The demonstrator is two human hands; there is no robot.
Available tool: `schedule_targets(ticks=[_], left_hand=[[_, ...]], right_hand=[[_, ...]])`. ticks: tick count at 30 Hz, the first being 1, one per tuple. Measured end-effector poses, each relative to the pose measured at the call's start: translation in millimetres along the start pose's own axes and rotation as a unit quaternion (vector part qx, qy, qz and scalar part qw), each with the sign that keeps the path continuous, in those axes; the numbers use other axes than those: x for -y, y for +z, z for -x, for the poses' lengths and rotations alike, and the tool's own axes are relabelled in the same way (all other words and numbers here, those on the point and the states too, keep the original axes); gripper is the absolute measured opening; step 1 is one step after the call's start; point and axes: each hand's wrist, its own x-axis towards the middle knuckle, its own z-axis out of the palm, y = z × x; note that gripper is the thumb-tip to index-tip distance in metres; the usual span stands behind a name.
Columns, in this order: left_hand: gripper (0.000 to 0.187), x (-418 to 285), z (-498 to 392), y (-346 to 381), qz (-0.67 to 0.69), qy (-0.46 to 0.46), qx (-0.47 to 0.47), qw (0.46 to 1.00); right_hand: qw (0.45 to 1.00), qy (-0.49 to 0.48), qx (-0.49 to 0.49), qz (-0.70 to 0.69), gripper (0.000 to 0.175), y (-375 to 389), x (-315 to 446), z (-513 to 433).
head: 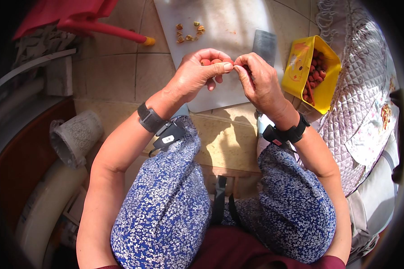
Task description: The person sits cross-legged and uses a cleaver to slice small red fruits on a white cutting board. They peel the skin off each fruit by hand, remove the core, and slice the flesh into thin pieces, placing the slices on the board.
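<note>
My left hand (202, 72) is closed around several small red fruits (211, 62), which look like hawthorn berries. The fingertips of my right hand (261, 77) meet the left thumb and fingers at one of the fruits; whether they grip it is hidden. Both hands are over a white cutting board (219, 97). A cleaver's wide metal blade (265, 45) lies on the board behind my right hand, its handle not visible. Small cut pieces (189, 37) lie at the board's far left. A yellow plastic container (294, 69), right of my right hand, holds many more red fruits (316, 74) and a red stick-like thing.
A red plastic object with a yellow-tipped leg (149, 41) reaches in at upper left. At left is a white wastebasket (84, 131) with a plastic liner. On the right, a quilted cover (336, 141) bears a cloth (367, 144) with dried pieces.
</note>
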Motion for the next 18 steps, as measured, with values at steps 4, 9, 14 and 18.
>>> schedule_targets(ticks=[4, 9, 14, 18], left_hand=[[0.022, -3.4, 2.9, 6.7, -0.083, 0.060, -0.026, 0.994], [0.025, -11.0, 8.9, 10.4, -0.142, 0.092, -0.039, 0.985], [0.024, -19.3, 13.8, 3.8, -0.128, 0.112, -0.009, 0.985], [0.021, -18.5, 17.5, -2.1, -0.118, 0.104, -0.008, 0.987]], right_hand=[[0.999, 0.024, 0.014, 0.016, 0.007, -0.1, 3.3, -1.6], [0.996, 0.086, 0.033, -0.021, 0.008, -7.0, 9.9, -7.8], [0.980, 0.161, 0.041, -0.110, 0.008, -8.3, 16.1, -8.9], [0.921, 0.268, 0.046, -0.278, 0.012, 4.8, 17.3, -8.9]])
